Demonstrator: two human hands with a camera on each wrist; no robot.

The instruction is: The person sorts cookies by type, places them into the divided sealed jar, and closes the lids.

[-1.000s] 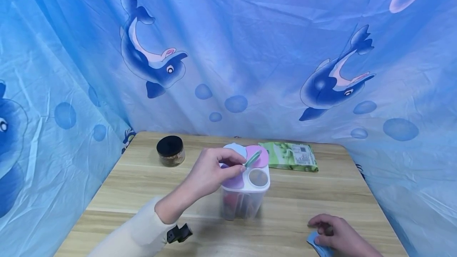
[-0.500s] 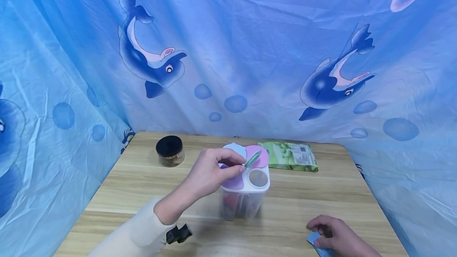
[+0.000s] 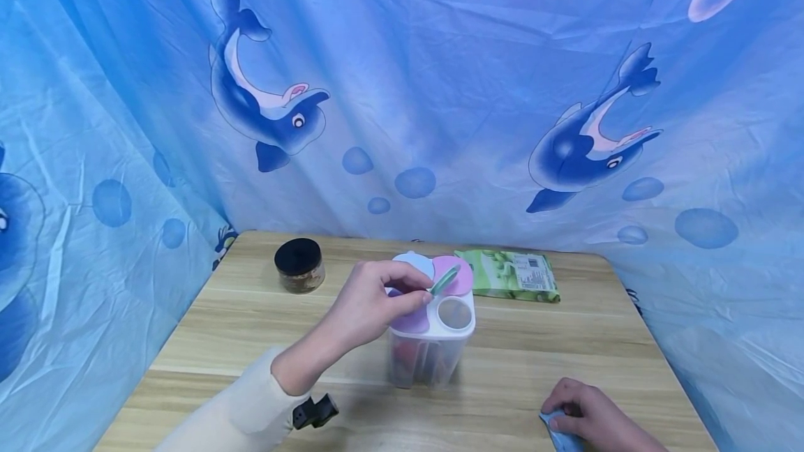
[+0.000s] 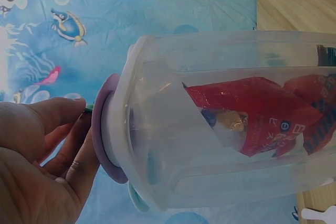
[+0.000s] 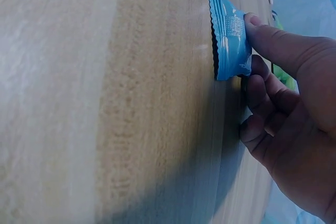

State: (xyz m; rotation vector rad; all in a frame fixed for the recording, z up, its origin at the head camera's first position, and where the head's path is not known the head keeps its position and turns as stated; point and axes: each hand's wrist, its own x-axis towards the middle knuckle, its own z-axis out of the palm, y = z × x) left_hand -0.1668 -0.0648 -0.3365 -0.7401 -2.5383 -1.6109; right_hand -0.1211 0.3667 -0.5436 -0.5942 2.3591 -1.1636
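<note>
In the head view, a clear plastic storage box with a white top stands upright mid-table. Pink, pale blue and purple lids cover parts of its top; the front right round opening is uncovered. My left hand pinches a tilted green lid between thumb and fingers above the top. Red packets show through the wall in the left wrist view. Near the table's front right, my right hand pinches a small blue wrapped packet by thumb and fingers.
A jar with a black lid stands at the back left. Behind the box on the right lies a green printed bag. A blue dolphin-print curtain hangs around the wooden table.
My right fingers have closed in on the blue packet, and its upper end has shifted slightly. The left hand and green lid have stayed in place.
</note>
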